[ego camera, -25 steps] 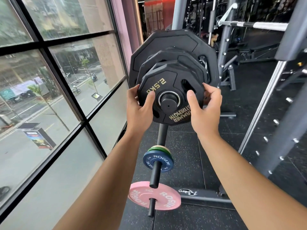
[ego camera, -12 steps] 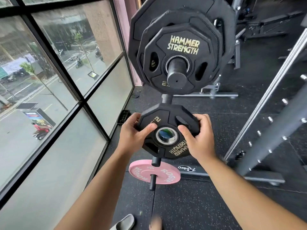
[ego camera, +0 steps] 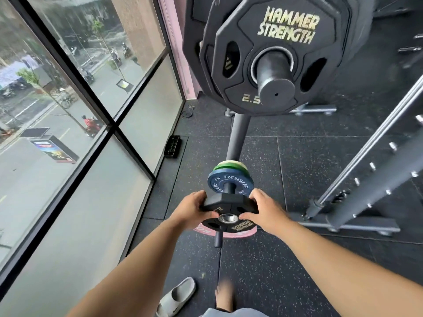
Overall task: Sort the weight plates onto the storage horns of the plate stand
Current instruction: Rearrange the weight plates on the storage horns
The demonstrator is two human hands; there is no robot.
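Small black plate tilted near-flat, low, just before the blue plate on its horn

Small plate: matt blk rubber-look, polished metal hub ring. Top plates: same matt blk, gold lettering. Horn: dull dark metal, smooth. Blue plate: smooth, slight sheen. Floor: blk speckled rubber, grainy. Rack bar: bright chrome.

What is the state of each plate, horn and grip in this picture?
Small black plate: off every horn, held nearly flat, hole empty.
Left grip: holds its left edge.
Right grip: holds its right edge.
Blue plate: on the middle horn, green plate behind it.
Pink plate: on the lowest horn, mostly hidden.
Top horn: loaded with black plates, tip bare.
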